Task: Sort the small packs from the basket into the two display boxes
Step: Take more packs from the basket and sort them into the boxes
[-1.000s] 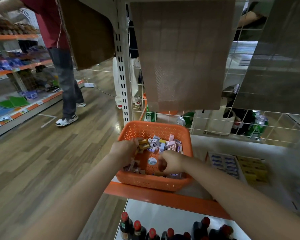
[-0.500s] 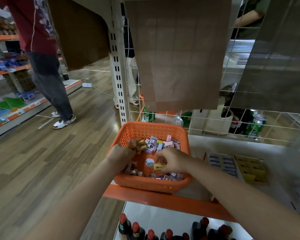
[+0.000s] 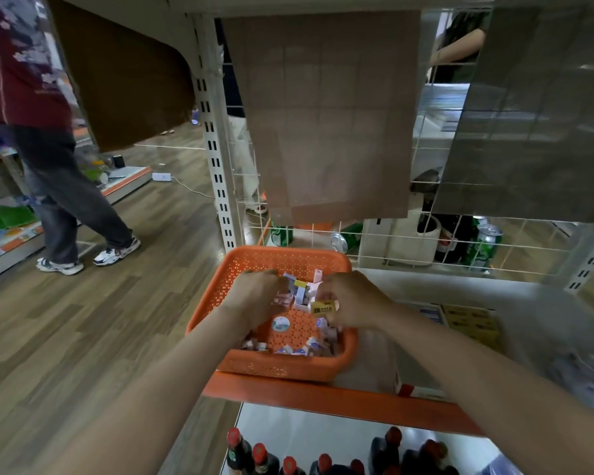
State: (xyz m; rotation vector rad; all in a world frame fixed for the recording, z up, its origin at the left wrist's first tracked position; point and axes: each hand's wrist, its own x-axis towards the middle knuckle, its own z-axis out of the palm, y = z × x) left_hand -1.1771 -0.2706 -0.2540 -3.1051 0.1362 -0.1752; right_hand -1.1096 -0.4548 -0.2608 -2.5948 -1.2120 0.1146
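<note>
The shelf [image 3: 323,395] fills the right half of the view; its orange front edge is crossed by both forearms and its right end is blurred. 3 mats [image 3: 326,114] hang from above and hide most of what lies behind the wire grid [image 3: 408,258] at the shelf's back edge; only green cans [image 3: 486,246] show below them. A person [image 3: 59,186] in dark trousers stands on the wood floor at the left, cut off at the chest by the top of the frame. The orange basket [image 3: 216,296] sits at the shelf's front left corner, its near wall touching the front edge. The 2 display boxes lie to its right, toward the shelf's right end: the blue display box [image 3: 431,311] is almost wholly hidden behind the right forearm, and the yellow display box [image 3: 474,325] is soft and hard to read. Dark bottles [image 3: 259,457] with red caps stand on the level below, cut off by the bottom edge.

The left hand [image 3: 254,296] reaches into the far left part of the basket, palm down, fingers curled under and hidden; whether its grip holds anything cannot be told. The right hand [image 3: 354,299] hangs over the far right part, its grip narrow, thumb and fingers pinching a yellow pack [image 3: 324,307] just above the heap. The small packs [image 3: 302,289] lie piled between the hands and along the near wall, their print too small to read. A round sticker [image 3: 281,324] shows on the basket floor
</note>
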